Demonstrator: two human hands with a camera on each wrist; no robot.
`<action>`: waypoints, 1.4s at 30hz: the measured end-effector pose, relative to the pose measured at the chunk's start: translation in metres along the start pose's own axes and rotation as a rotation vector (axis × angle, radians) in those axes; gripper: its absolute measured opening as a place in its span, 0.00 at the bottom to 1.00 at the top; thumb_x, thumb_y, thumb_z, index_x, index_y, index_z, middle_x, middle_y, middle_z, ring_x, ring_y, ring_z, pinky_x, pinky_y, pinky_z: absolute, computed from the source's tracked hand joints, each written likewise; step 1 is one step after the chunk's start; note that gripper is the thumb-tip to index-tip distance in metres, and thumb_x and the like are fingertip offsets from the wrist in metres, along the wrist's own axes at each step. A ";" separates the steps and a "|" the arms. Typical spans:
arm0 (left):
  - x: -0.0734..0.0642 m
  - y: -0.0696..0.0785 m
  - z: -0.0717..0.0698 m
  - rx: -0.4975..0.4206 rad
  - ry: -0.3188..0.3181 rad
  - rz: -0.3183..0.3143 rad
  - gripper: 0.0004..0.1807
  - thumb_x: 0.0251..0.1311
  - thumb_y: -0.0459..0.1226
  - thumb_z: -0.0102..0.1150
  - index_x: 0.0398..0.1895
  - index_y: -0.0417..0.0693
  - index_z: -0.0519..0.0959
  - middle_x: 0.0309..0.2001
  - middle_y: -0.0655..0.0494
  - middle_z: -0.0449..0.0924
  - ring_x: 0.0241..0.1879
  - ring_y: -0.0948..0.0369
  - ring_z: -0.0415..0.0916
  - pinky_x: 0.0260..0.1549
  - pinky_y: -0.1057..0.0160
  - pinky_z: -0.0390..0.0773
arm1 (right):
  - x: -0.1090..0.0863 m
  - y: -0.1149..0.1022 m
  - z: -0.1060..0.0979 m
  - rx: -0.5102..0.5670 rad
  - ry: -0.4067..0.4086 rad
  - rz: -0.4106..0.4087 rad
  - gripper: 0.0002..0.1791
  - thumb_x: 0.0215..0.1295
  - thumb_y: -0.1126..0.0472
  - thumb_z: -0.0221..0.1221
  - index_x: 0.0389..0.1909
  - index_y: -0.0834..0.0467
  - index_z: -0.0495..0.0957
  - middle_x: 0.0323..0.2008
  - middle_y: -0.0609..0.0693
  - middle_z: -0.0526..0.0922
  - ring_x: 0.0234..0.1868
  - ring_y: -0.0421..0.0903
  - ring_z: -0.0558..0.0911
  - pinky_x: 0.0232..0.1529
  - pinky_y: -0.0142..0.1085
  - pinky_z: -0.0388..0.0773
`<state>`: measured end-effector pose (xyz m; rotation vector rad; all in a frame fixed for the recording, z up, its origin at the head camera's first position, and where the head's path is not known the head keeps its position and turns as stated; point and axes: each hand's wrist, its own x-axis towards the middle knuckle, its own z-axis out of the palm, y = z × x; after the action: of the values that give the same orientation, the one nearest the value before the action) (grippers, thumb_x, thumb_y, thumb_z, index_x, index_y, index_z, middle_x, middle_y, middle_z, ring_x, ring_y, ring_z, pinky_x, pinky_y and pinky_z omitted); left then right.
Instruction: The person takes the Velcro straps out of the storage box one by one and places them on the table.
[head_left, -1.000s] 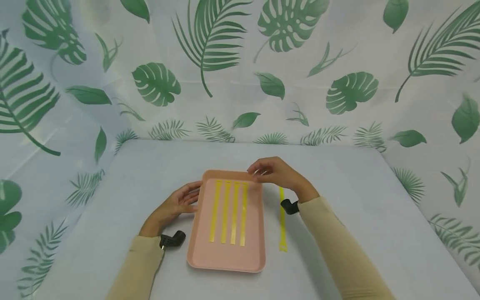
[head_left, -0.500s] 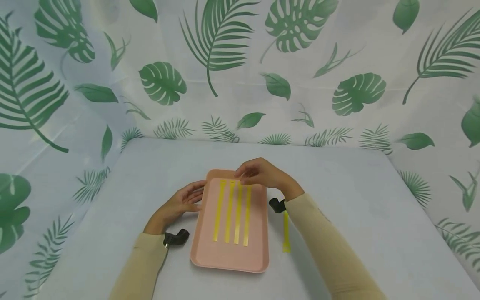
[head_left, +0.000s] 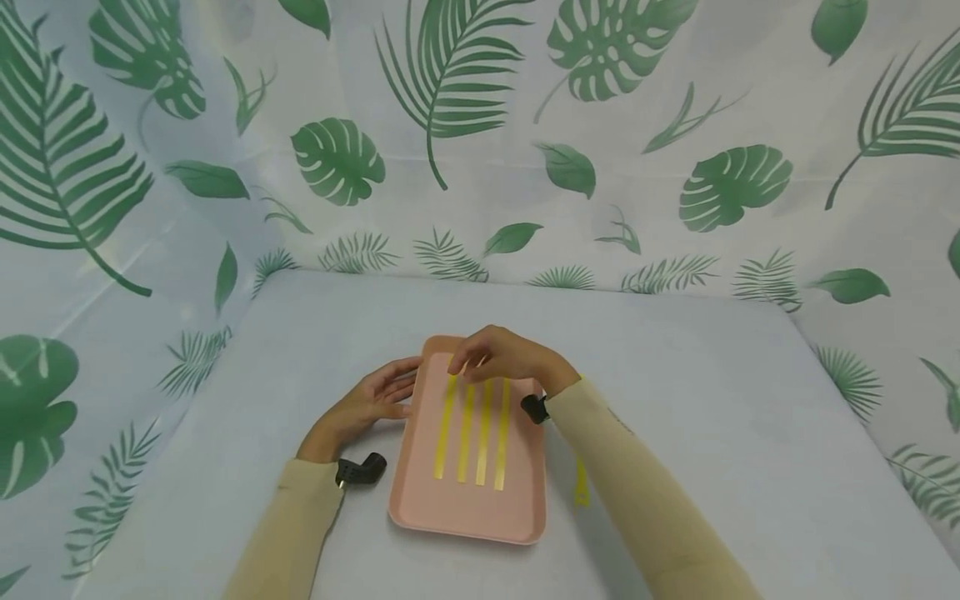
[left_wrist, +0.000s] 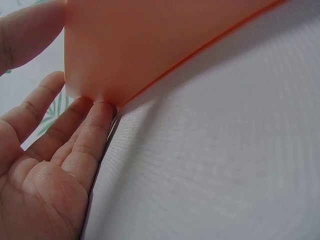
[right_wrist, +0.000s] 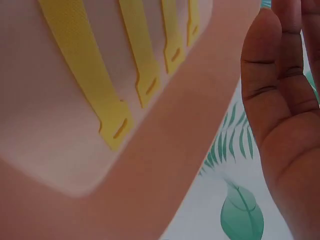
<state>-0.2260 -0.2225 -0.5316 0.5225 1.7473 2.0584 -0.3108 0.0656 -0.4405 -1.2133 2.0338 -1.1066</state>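
Observation:
A pink rectangular tray (head_left: 467,535) lies on the table with several flat yellow straps (head_left: 444,433) side by side in it. My left hand (head_left: 367,408) is at the tray's left side; in the left wrist view its fingertips touch the outer wall of the tray (left_wrist: 135,40), thumb near the rim. Above the far end of the tray hovers my right hand (head_left: 504,357), fingers loosely bent with nothing between them, over the strap tops. The right wrist view shows the slotted, wider ends of the straps (right_wrist: 80,60) lined up near the tray's edge.
One more yellow strap (head_left: 581,487) lies on the table right of the tray, mostly hidden by the right sleeve (head_left: 630,467). A white cloth (head_left: 337,308) covers the table. Leaf-patterned sheets (head_left: 480,192) stand behind and at both sides.
My right hand has moved left along the tray's far end, from its right corner to over the leftmost straps. The left hand stays at the tray's side. The whole view has shifted slightly.

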 end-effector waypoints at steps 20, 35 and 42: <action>0.004 0.000 0.002 -0.016 0.000 -0.022 0.49 0.60 0.21 0.67 0.83 0.26 0.53 0.84 0.29 0.50 0.82 0.34 0.50 0.71 0.66 0.73 | 0.034 0.002 0.021 -0.224 -0.148 0.281 0.24 0.63 0.80 0.58 0.45 0.51 0.93 0.47 0.41 0.88 0.54 0.44 0.82 0.60 0.38 0.80; 0.005 0.004 -0.001 -0.015 0.009 -0.035 0.49 0.60 0.21 0.66 0.84 0.27 0.52 0.84 0.30 0.50 0.83 0.35 0.51 0.72 0.66 0.73 | 0.044 0.011 0.026 -0.258 -0.132 0.219 0.19 0.59 0.83 0.64 0.37 0.56 0.91 0.38 0.44 0.89 0.40 0.40 0.81 0.47 0.31 0.80; 0.003 0.003 -0.003 -0.031 0.007 -0.036 0.49 0.60 0.19 0.64 0.84 0.27 0.51 0.84 0.30 0.50 0.83 0.35 0.50 0.71 0.66 0.73 | 0.043 0.013 0.027 -0.219 -0.093 0.150 0.15 0.61 0.82 0.65 0.35 0.58 0.90 0.37 0.45 0.89 0.42 0.40 0.83 0.50 0.32 0.81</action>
<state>-0.2300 -0.2243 -0.5291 0.4721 1.7137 2.0618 -0.3160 0.0211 -0.4673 -1.1690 2.1771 -0.7592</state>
